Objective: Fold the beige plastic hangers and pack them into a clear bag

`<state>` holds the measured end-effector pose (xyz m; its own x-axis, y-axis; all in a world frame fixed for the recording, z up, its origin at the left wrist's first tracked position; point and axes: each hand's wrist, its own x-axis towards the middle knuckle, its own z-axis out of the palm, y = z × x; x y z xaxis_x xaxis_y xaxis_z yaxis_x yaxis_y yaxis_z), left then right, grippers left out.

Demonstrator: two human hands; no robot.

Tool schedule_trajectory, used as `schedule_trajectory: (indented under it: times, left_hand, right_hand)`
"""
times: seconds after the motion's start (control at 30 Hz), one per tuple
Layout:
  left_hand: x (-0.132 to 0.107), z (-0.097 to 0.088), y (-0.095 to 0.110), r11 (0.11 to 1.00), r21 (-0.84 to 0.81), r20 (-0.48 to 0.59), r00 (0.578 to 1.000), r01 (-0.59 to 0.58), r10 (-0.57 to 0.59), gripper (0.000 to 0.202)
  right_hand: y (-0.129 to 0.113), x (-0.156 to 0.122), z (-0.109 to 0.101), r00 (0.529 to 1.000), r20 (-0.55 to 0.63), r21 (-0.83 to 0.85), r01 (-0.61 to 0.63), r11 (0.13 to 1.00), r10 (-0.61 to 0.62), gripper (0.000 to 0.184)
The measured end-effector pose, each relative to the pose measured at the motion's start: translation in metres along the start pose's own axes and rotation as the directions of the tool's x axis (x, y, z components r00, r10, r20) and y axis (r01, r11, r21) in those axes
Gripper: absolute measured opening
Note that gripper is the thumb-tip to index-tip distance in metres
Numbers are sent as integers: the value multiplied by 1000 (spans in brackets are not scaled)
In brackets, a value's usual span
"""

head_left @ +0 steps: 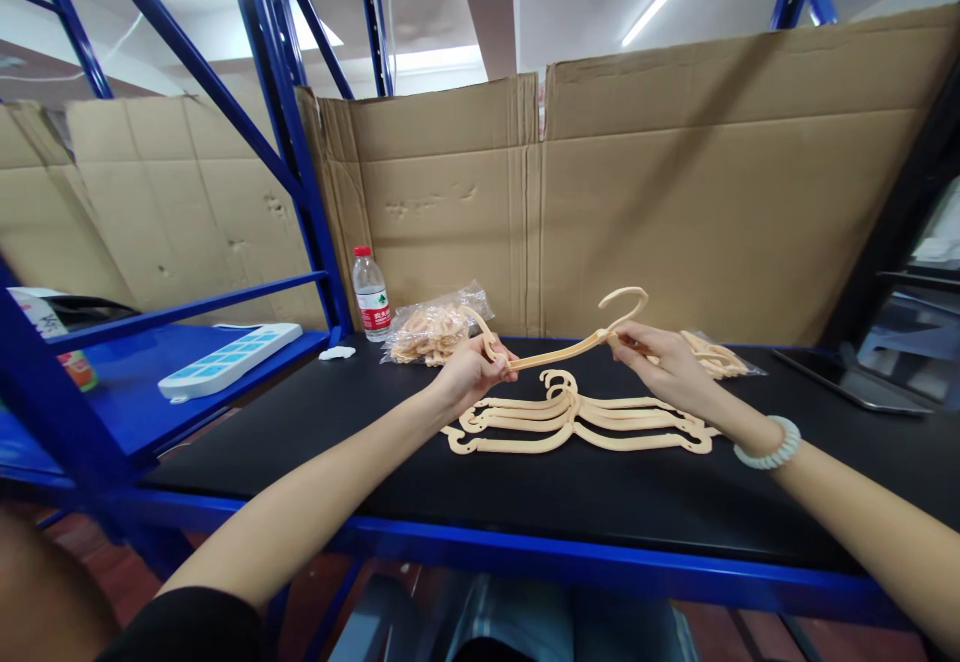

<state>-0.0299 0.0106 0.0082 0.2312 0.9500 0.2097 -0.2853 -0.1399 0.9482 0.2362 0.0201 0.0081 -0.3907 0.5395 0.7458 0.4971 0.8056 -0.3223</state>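
Note:
A beige plastic clothes hanger (559,352) is held up above the table between my two hands, its hook pointing upward. My left hand (480,370) is closed around its left end, where a curved tip sticks up past the fingers. My right hand (660,357) pinches it just right of the hook's base and hides the part beyond. Below, several matching hangers (525,442) lie overlapped in a stack on the black tabletop (525,502), hooks toward the back.
Behind my left hand lies a clear bag of beige parts (431,330) beside a red-capped bottle (371,297). Another bag (716,357) sits behind my right hand. A dark flat tablet-like device (851,382) rests at right. Cardboard panels (720,202) and a blue post (289,142) border the table.

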Motion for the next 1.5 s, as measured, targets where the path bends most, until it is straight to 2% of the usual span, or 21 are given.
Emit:
schedule_trajectory:
  times: [0.37,0.6,0.7,0.8,0.9,0.97,1.0,1.03,1.07,1.1,1.17,1.2,1.27,1.3,1.33,1.37,1.4,1.43,1.5]
  left_hand:
    - [5,-3,-10,999,-30,-215,976,-43,35,23]
    - [5,-1,-12,987,-142,-221,975,-72,39,20]
    - [1,3,-8,982,-188,-220,975,-27,-15,15]
    - [-3,9,-5,980,-161,-179,974,112,-141,11]
    - [-11,15,-10,969,-35,-64,967,244,-246,25]
    - [-20,20,-16,962,150,42,971,228,-236,34]
    - [-26,22,-19,949,276,105,976,154,-189,36]
    - [-32,24,-21,907,419,154,983,26,-99,35]
    - [-38,26,-23,825,546,187,981,-148,52,32]
    - [-43,27,-23,700,647,244,952,-302,185,28]
    - [-50,29,-20,428,752,353,854,-502,381,18]
    - [-52,29,-18,294,776,401,797,-557,453,14]
    - [-50,27,-12,41,813,462,687,-580,561,10]
    - [-47,25,-9,-72,829,482,646,-554,592,14]
    - [-43,24,-8,-165,842,499,626,-514,599,20]
    - [-40,22,-6,-231,850,510,632,-473,583,26]
    - [-36,20,-6,-268,858,510,661,-439,550,29]
    - [-34,18,-5,-276,867,498,705,-414,505,29]
    - [-31,16,-5,-238,892,451,807,-385,381,23]
  right_hand:
    - [-2,-6,10,999,23,-17,-45,999,45,17]
    - [-3,-6,13,992,-41,46,-117,992,119,19]
    - [-1,-4,11,983,-87,62,-156,986,161,23]
    - [3,-2,8,973,-147,51,-172,984,178,27]
    - [7,0,3,959,-213,38,-181,983,185,31]
    - [9,2,1,950,-243,33,-194,980,196,33]
    - [10,2,0,947,-252,25,-199,980,199,34]
    - [10,2,-1,947,-252,14,-203,979,200,35]
    - [10,2,-2,949,-244,2,-206,979,200,35]
    - [9,2,-3,952,-228,-8,-209,978,202,35]
    - [5,2,-4,961,-181,-11,-216,976,211,34]
    - [2,2,-4,964,-149,-2,-222,975,220,33]
    - [-4,1,-4,967,-67,34,-245,969,246,32]
    - [-6,1,-4,964,-15,61,-264,963,266,32]
    - [-9,0,-3,957,45,94,-291,952,288,31]
    - [-10,0,-1,945,109,133,-322,937,309,30]
    - [-11,-1,0,928,177,173,-357,918,327,29]
    - [-12,-1,2,908,244,211,-393,895,341,28]
    - [-11,-3,5,858,372,276,-466,841,354,26]
